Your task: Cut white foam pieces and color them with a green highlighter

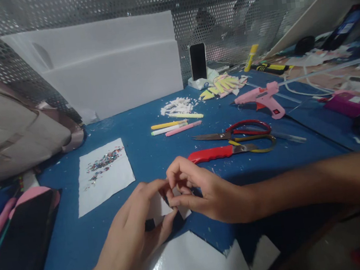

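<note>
Both hands meet over the blue table, fingertips close together. My left hand [144, 217] is closed around a small piece of white paper [160, 207], which is partly hidden behind the fingers. From the right, my right hand [199, 189] pinches at the same piece, thumb and forefinger near its right edge. Below the hands lies a larger glossy white sheet [188, 264] with a cut, jagged right side. Just beyond my right hand are a red-handled knife [211, 153] and scissors [247, 129] with red and yellowish handles.
A white sheet with colourful sequins [105, 161] lies left, near a black phone [24, 252] and a pale bag [13, 132]. Behind are several pens [182, 128], white scraps [179, 106] and a propped phone [198, 61]. A pink glue gun [262, 98] with its cord occupies the right.
</note>
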Tool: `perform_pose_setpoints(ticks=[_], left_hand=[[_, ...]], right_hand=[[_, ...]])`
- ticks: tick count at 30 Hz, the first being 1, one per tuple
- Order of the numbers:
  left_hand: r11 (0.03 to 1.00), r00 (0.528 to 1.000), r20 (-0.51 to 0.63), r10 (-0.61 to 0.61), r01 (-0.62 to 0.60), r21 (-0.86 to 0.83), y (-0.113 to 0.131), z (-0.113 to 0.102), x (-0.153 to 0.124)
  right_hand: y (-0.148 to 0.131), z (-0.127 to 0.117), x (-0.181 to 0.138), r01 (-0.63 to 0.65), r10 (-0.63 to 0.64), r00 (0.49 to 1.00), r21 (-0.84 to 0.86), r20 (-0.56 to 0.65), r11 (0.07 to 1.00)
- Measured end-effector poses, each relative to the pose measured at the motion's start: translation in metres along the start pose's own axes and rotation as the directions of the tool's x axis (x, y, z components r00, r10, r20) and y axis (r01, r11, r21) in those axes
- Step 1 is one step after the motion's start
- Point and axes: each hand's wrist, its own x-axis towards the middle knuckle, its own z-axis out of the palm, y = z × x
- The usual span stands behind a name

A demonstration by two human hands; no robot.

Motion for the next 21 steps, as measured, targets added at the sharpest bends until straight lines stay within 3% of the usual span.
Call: perform_pose_setpoints(ticks=[21], left_hand=[[0.998, 0.998, -0.003, 0.06, -0.06, 0.013, -0.0013, -0.001, 0.0023]], right_hand=[[-0.001, -0.0009, 0.0002, -0.02, 0.02, 0.999, 0.008, 0.035, 1.0]])
